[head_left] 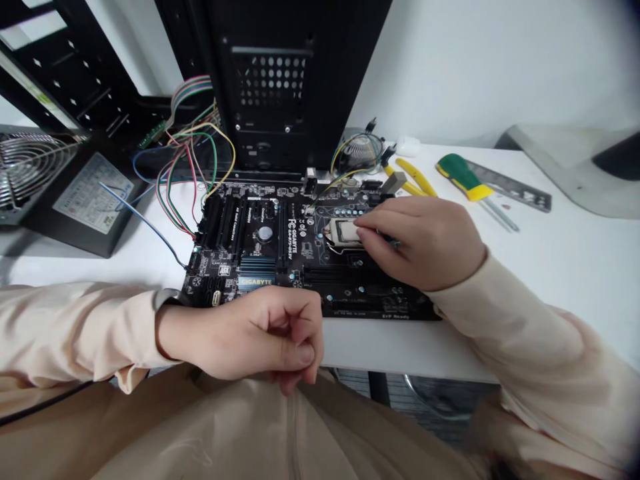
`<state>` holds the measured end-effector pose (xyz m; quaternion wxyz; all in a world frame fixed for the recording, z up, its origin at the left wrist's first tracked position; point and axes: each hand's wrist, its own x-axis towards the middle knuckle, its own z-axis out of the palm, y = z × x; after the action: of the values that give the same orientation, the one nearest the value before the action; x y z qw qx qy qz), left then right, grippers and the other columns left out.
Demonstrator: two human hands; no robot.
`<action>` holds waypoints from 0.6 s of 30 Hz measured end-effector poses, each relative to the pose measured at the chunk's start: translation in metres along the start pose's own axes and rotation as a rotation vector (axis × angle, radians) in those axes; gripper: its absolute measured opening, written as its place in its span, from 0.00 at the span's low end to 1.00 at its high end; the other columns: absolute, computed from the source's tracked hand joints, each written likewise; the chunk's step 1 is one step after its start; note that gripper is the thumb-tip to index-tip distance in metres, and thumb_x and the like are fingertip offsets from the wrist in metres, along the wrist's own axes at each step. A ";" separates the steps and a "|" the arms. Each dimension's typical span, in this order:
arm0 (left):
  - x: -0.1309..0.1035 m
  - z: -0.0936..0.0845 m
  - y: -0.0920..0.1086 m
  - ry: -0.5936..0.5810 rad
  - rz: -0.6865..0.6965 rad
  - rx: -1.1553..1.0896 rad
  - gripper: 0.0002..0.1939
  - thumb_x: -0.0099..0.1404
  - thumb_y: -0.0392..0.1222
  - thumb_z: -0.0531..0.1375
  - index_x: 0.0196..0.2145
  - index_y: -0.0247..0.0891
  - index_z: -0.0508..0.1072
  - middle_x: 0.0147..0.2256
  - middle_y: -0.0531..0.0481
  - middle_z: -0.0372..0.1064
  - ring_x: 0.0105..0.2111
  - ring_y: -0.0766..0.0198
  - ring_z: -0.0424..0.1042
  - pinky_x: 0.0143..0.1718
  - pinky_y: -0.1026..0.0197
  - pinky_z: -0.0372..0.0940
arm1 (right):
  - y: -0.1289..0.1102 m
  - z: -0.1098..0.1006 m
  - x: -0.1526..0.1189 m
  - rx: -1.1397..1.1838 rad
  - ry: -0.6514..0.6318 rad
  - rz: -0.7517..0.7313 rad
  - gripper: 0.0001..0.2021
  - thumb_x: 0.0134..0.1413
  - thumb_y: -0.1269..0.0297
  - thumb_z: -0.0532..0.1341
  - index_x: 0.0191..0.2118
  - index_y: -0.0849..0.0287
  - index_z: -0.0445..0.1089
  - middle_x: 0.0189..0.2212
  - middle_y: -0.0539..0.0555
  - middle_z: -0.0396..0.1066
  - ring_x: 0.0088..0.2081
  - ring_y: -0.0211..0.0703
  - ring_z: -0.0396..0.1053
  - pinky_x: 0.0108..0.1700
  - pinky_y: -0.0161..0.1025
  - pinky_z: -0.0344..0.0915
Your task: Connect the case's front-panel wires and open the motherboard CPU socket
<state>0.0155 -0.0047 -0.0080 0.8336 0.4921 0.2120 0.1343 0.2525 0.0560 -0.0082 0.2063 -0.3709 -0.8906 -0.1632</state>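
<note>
A black Gigabyte motherboard [313,263] lies flat on the white table. My right hand [417,243] is over its right half, thumb and fingers pinched together at the edge of the processor [349,231] in the metal socket frame. Whatever lies between those fingertips, if anything, is hidden. My left hand [260,333] rests by the board's front edge, near the blue heatsink [257,267]. Its fingers are curled in a loose fist, with nothing seen in them.
Behind the board stands a black computer case [290,127]. At left are a power supply [93,193] and coloured wires [187,167] reaching the board. Yellow-handled pliers [415,177], a green-and-yellow screwdriver [463,177] and a metal bracket [515,187] lie at back right.
</note>
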 end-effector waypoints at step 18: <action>0.000 0.000 0.002 -0.031 -0.016 0.039 0.12 0.55 0.25 0.54 0.21 0.37 0.56 0.21 0.57 0.60 0.20 0.75 0.60 0.20 0.74 0.58 | -0.001 0.001 0.000 0.002 -0.029 0.015 0.13 0.57 0.64 0.52 0.29 0.57 0.73 0.25 0.53 0.74 0.27 0.41 0.70 0.26 0.38 0.59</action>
<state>0.0156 -0.0040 -0.0066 0.8280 0.5087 0.2056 0.1158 0.2515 0.0554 -0.0092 0.1950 -0.3797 -0.8909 -0.1551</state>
